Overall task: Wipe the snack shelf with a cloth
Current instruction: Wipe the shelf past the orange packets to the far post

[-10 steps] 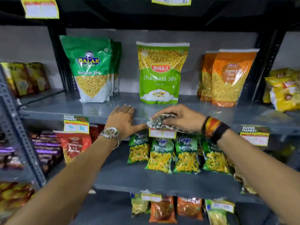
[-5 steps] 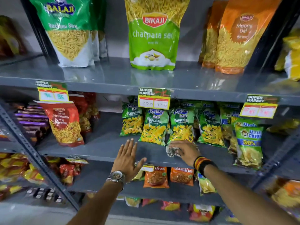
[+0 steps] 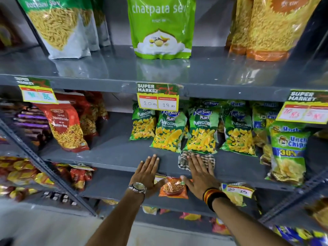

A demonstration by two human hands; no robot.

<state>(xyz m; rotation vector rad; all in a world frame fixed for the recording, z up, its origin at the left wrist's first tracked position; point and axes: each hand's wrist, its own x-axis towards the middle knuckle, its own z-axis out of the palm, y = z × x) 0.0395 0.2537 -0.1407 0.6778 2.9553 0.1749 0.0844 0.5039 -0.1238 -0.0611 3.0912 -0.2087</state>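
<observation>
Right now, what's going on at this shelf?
A person is wiping a grey shelf in a shop's snack rack. The right hand is pressed flat on a checked cloth lying on the shelf's front strip, just in front of the green Puffcorn packets. The left hand rests open and flat on the shelf edge beside it, holding nothing. The cloth touches the base of the nearest packets; none look knocked over.

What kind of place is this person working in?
Most likely a small supermarket or grocery shop. Grey metal shelves hold rows of packaged snacks such as Puffcorn bags, and price tags printed "Super Market" hang from the shelf edges.
</observation>
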